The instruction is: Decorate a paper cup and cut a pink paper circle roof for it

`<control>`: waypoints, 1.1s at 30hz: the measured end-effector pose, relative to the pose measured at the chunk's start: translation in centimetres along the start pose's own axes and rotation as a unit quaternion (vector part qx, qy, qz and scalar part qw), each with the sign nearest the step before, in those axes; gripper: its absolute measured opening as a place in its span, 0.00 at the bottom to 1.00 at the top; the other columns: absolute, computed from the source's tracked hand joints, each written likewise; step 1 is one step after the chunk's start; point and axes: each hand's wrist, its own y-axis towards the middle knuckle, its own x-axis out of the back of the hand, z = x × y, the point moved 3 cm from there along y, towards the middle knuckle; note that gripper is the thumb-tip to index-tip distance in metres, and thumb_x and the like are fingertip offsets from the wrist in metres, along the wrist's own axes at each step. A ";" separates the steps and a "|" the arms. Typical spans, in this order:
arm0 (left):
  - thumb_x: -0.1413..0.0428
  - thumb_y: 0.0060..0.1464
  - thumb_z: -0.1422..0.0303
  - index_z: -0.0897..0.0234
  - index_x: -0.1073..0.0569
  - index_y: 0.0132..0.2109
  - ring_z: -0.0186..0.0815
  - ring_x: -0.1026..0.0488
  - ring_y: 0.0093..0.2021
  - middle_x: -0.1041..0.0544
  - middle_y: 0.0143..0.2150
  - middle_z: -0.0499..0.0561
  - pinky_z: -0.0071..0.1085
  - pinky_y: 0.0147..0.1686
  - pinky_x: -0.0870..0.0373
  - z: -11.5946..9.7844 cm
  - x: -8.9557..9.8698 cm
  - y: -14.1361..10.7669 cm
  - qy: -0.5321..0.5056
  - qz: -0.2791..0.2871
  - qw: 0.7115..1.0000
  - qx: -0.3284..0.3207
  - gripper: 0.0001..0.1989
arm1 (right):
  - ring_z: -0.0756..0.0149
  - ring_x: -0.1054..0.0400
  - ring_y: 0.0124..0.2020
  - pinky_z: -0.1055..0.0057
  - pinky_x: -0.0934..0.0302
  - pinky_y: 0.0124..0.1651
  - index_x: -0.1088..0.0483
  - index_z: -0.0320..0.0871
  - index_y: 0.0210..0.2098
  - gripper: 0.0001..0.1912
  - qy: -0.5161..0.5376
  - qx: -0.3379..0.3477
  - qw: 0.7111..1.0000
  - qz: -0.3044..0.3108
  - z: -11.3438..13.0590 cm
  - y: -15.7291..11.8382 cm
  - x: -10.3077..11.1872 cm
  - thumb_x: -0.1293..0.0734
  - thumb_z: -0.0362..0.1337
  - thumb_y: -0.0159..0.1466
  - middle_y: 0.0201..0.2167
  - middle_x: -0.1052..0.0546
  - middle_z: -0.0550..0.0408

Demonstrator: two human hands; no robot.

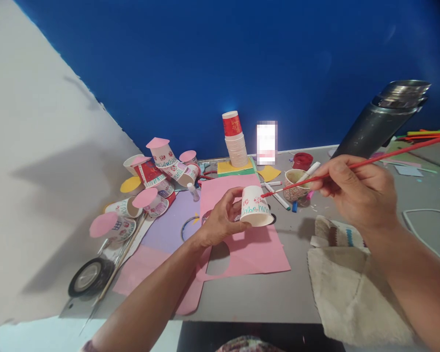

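My left hand [223,217] grips a white paper cup [255,205], its wide mouth tilted down toward me. Red flower-like marks and green strokes decorate the cup's side. In my right hand [359,190] is a long red paintbrush [388,150], held between thumb and fingers. The brush's red tip meets the cup's side, or lies very close to it. Beneath the cup lies a pink paper sheet [267,252] with a rounded cut-out. Behind the brush stands a patterned cup [292,193] with a white marker [310,172] leaning in it, beside a small red pot [302,161].
Several decorated cups with pink paper tops [144,196] crowd the left side. A stack of cups [236,149] rises at the back by the blue wall. A dark flask [379,120] stands at right, above a beige cloth [342,288]. Black tape [75,283] lies at front left.
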 end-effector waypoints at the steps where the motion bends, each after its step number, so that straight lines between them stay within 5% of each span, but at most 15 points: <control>1: 0.26 0.43 0.72 0.56 0.31 0.60 0.49 0.26 0.61 0.29 0.64 0.57 0.44 0.60 0.29 0.0 0.0 0.0 0.002 -0.001 1.000 0.000 0.38 | 0.65 0.31 0.23 0.65 0.38 0.24 0.18 0.49 0.31 0.16 0.002 0.000 1.000 -0.001 0.0 0.0 0.1 0.28 0.51 0.69 0.24 0.20 0.54; 12: 0.27 0.44 0.74 0.56 0.33 0.60 0.52 0.28 0.64 0.29 0.63 0.58 0.42 0.57 0.28 0.3 0.0 0.0 0.013 0.007 1.000 0.006 0.38 | 0.60 0.32 0.23 0.58 0.39 0.24 0.18 0.57 0.31 0.15 -0.021 -0.013 0.999 0.036 0.2 -0.3 -0.4 0.31 0.51 0.71 0.24 0.21 0.54; 19: 0.29 0.45 0.75 0.56 0.33 0.61 0.52 0.29 0.66 0.29 0.64 0.57 0.49 0.65 0.32 0.6 0.1 0.0 0.077 0.000 0.997 -0.002 0.37 | 0.62 0.31 0.22 0.62 0.38 0.23 0.18 0.52 0.32 0.15 -0.017 -0.004 0.999 0.046 0.0 -0.4 -0.5 0.30 0.51 0.70 0.24 0.21 0.54; 33: 0.29 0.45 0.75 0.56 0.33 0.61 0.53 0.28 0.65 0.28 0.64 0.58 0.48 0.63 0.30 0.5 -0.1 0.0 0.062 0.008 0.998 0.001 0.37 | 0.62 0.31 0.22 0.61 0.37 0.24 0.19 0.52 0.31 0.16 -0.027 -0.006 0.999 0.043 0.0 -0.4 -0.4 0.30 0.51 0.70 0.24 0.21 0.52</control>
